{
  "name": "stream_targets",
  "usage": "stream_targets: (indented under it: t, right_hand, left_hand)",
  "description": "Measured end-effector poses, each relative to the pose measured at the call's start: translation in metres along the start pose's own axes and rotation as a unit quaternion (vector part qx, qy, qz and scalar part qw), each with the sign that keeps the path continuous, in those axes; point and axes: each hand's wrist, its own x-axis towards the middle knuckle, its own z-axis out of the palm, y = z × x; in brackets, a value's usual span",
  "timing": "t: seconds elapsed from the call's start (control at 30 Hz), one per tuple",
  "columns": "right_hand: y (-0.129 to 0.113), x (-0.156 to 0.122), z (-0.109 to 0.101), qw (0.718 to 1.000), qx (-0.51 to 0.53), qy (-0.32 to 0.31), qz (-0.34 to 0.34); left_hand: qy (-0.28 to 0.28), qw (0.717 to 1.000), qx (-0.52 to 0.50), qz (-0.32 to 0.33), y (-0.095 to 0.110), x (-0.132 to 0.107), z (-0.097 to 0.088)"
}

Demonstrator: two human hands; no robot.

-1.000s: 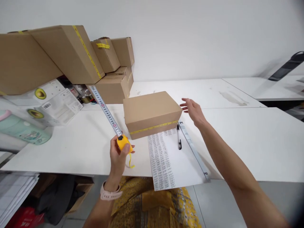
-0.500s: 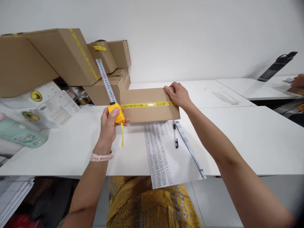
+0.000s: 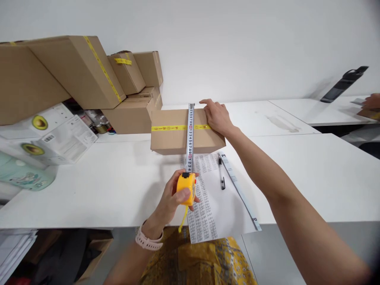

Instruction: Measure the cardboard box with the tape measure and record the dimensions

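Note:
My left hand [image 3: 173, 196] is wrapped round a yellow tape measure [image 3: 185, 189], and a yellow wrist strap hangs from the case. Its silver blade [image 3: 190, 136] stretches away from me across a taped cardboard box [image 3: 170, 138], with the hooked end just past the box's far edge. At the box's far right edge rests my right hand [image 3: 218, 115]. Its index finger points left towards the blade's end without touching it; the other fingers are partly bent. Under the near side of the box lies a printed sheet [image 3: 219, 209] with a black-capped pen [image 3: 222, 174] on it.
Several cardboard boxes [image 3: 74, 71] are stacked at the back left, near a white avocado-printed carton [image 3: 65, 134] and a green bottle [image 3: 29, 172]. A dark bottle [image 3: 341, 85] stands at the far right, where another person's hand [image 3: 372, 101] shows. The white table [image 3: 297, 178] ends near my lap.
My left hand has brought the tape measure right and nearer to me, laying the blade over the box. My right index finger has straightened off the box's edge.

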Motion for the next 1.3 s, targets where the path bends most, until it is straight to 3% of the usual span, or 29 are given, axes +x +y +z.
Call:
stream_targets:
  t: [0.4, 0.67, 1.03, 1.3]
  right_hand:
    - [0.005, 0.005, 0.003, 0.989, -0.100, -0.020, -0.103]
    - [0.005, 0.003, 0.004, 0.990, -0.091, -0.012, -0.111]
    - [0.004, -0.001, 0.004, 0.991, -0.084, -0.003, -0.107]
    - [-0.009, -0.026, 0.002, 0.988, -0.108, 0.055, -0.092]
  left_hand:
    - [0.001, 0.999, -0.034, -0.020, -0.024, -0.005, 0.013]
    - [0.015, 0.999, 0.029, -0.026, -0.042, -0.001, 0.016]
    - [0.019, 0.998, 0.052, -0.021, -0.047, -0.003, 0.013]
    - [0.012, 0.999, 0.019, 0.028, -0.057, -0.040, 0.019]
